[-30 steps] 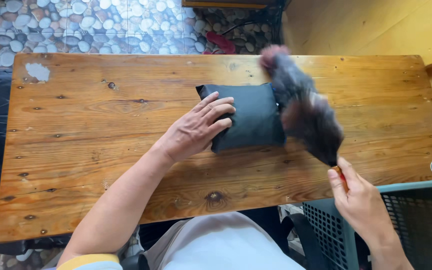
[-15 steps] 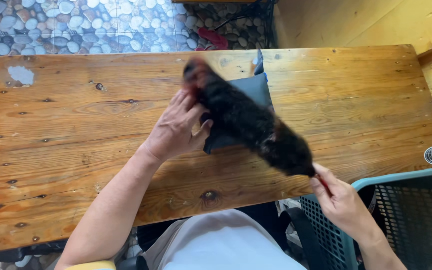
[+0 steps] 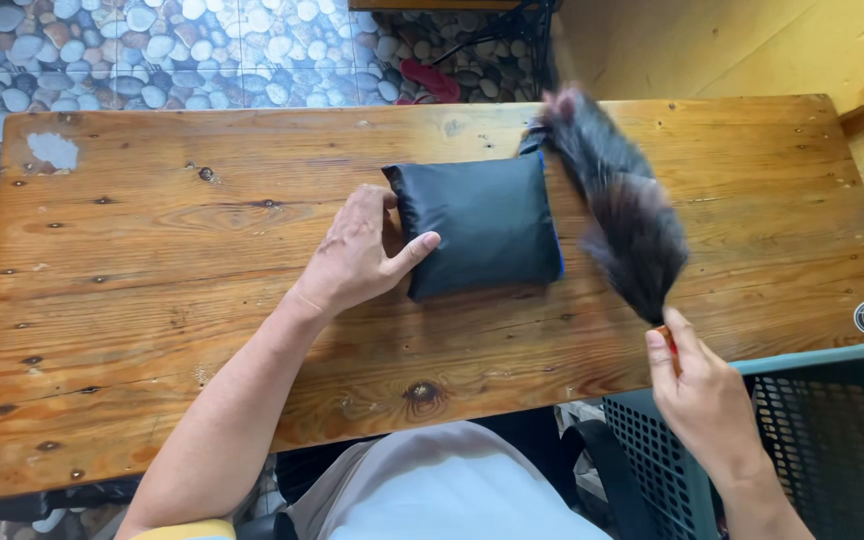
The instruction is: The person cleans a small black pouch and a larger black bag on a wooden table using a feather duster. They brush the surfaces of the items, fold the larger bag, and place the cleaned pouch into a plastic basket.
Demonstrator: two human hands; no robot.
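**Duster clear of pouch, right side**

My left hand (image 3: 357, 255) lies spread and flat against the left edge of the dark fabric pouch (image 3: 479, 224), thumb on its near corner. My right hand (image 3: 702, 400) pinches the handle of the feather duster (image 3: 617, 205). The duster's long axis runs diagonally away from that hand, its tip beyond the pouch's far right corner. The pouch sits mid-width on the wooden table (image 3: 152, 300). A green plastic crate (image 3: 802, 420) stands right of the pouch, below the table edge; pebble flooring (image 3: 202, 50) lies beyond.
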